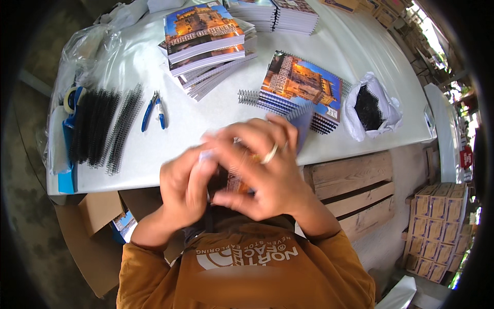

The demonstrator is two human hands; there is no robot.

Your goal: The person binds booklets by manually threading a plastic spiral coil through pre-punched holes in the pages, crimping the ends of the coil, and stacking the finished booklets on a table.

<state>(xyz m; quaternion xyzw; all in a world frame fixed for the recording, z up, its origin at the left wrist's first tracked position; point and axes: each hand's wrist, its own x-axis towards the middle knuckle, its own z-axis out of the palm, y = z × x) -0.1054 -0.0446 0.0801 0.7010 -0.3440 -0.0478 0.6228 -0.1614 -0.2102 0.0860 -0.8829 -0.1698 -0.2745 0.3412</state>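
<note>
Above my lap, at the table's front edge, both hands are close together and blurred by motion. My right hand (267, 165), with a ring on one finger, curves round a book (240, 183) with a picture cover. That book is mostly hidden behind the fingers. A bluish see-through sheet (303, 126) sticks out beyond the right knuckles. My left hand (188, 180) is closed beside it, fingers bent in. What it pinches, if anything, is hidden. Just beyond the hands, a pile of coil-bound books (301, 87) lies on the table, their spirals showing along the edges.
Black plastic spiral coils (105, 126) lie at the left, beside blue-handled pliers (153, 113) and a blue tape dispenser (72, 113). Stacked books (206, 38) stand at the back. A white bag of black coils (369, 108) sits right. Cartons (437, 226) and a wooden pallet (355, 177) are beyond.
</note>
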